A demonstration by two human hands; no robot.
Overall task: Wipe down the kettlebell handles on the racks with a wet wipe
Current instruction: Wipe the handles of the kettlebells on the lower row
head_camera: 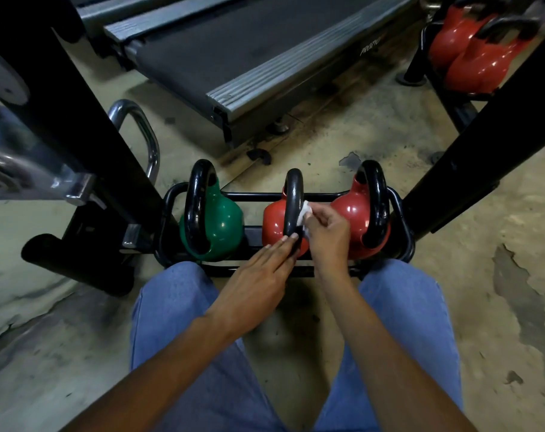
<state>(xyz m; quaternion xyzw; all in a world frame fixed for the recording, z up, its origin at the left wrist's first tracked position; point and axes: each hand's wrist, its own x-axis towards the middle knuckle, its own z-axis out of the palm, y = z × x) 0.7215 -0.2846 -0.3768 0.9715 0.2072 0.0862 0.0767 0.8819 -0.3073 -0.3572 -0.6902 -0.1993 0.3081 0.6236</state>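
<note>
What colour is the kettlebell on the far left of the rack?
The kettlebell is green, clearest in the head view.

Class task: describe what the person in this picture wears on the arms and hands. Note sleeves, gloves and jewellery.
No sleeves are in view on either arm. The left hand and right hand wear no gloves, and no watch, bracelet or ring shows. Blue jeans cover the legs.
</note>
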